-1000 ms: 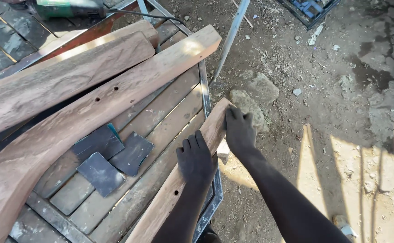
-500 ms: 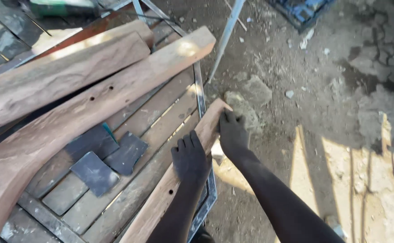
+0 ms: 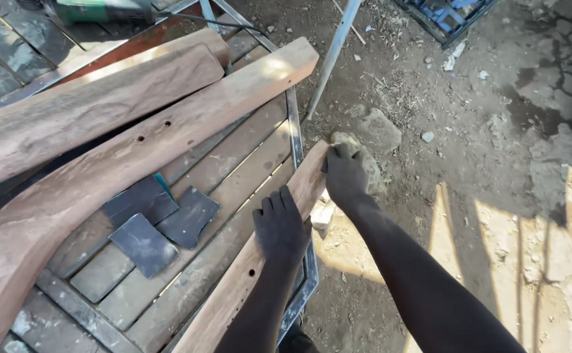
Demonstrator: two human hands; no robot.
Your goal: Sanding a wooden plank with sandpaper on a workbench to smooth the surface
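A narrow wooden piece [image 3: 233, 287] with small drilled holes lies along the right edge of a slatted metal-framed table [image 3: 295, 131]. My left hand [image 3: 278, 225] rests flat on top of the piece near its middle, fingers together and pointing away from me. My right hand [image 3: 346, 175] is curled around the piece's far end, where it overhangs the table edge. Something small and dark shows under the right hand's fingers; I cannot tell what it is.
Three dark sandpaper sheets [image 3: 145, 242] lie on the slats left of my hands. Two big curved wooden beams [image 3: 135, 157] cross the table. A green power tool [image 3: 103, 10] sits at the back. Stones [image 3: 374, 131], a metal rod [image 3: 335, 52] and a blue crate [image 3: 442, 16] are on the dirt ground.
Both hands stay on the narrow wooden piece. My right hand has crept slightly toward its far end, and the view has shifted a little.
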